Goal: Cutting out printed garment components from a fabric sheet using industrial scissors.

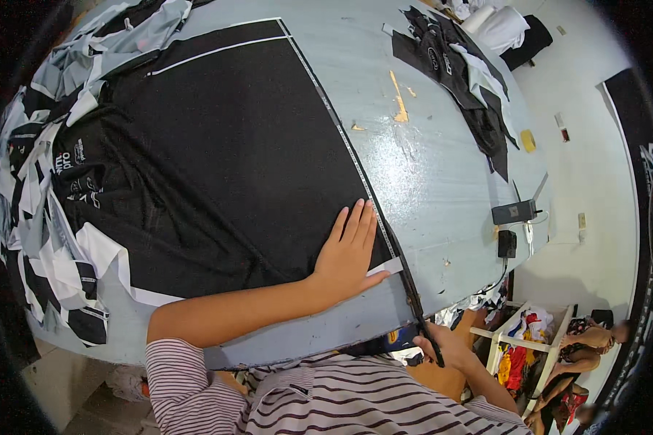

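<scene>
A large black cloth panel [232, 138] with white printed edge lines lies on the pale blue-grey table [406, 174]. My left hand [350, 250] rests flat on its near right corner, fingers stretched out beside the white-marked edge. A narrow black strip [408, 281] runs along that right edge and down over the table's near edge. Its lower end is in my right hand [446, 346], which is closed around it below the tabletop level. Part of the right hand's grip is hidden, and the panel's left side is rumpled.
Black, white and grey cloth pieces [40, 217] are heaped at the left. More cut pieces [461, 80] lie at the far right, near a yellow tape roll [528, 141]. A black box-shaped device [514, 212] and adapter [507, 244] sit at the right edge. A rack [522, 341] holds colourful cloth; someone sits beyond it.
</scene>
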{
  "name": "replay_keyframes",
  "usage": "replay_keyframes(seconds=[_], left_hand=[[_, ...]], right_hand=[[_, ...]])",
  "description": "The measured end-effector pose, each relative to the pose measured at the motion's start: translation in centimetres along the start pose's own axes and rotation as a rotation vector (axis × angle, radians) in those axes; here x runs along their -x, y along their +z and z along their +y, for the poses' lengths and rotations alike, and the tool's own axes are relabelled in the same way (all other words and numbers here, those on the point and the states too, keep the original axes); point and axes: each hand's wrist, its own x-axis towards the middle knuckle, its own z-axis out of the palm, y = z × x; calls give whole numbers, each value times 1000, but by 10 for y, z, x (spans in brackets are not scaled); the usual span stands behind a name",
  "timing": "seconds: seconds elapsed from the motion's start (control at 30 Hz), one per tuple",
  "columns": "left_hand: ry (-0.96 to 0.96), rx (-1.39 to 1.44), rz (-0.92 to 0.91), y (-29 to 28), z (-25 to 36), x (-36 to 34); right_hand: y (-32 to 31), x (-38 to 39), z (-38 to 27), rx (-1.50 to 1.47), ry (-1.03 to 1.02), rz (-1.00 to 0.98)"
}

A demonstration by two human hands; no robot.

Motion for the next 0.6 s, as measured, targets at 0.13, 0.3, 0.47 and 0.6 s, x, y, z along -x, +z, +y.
replay_keyframes(seconds=[0.13,0.3,0.47,0.6], left_hand=[[2,19,20,2,0,-1],[8,40,27,2,0,-1],[2,24,36,1,-1,2],[1,36,55,4,1,0]], right_hand=[[-1,2,-3,-6,108,-25],[-9,5,-7,20,48,-20],[-15,-2,-30,113,83,-52],[-11,-5,-32,103,17,-6]])
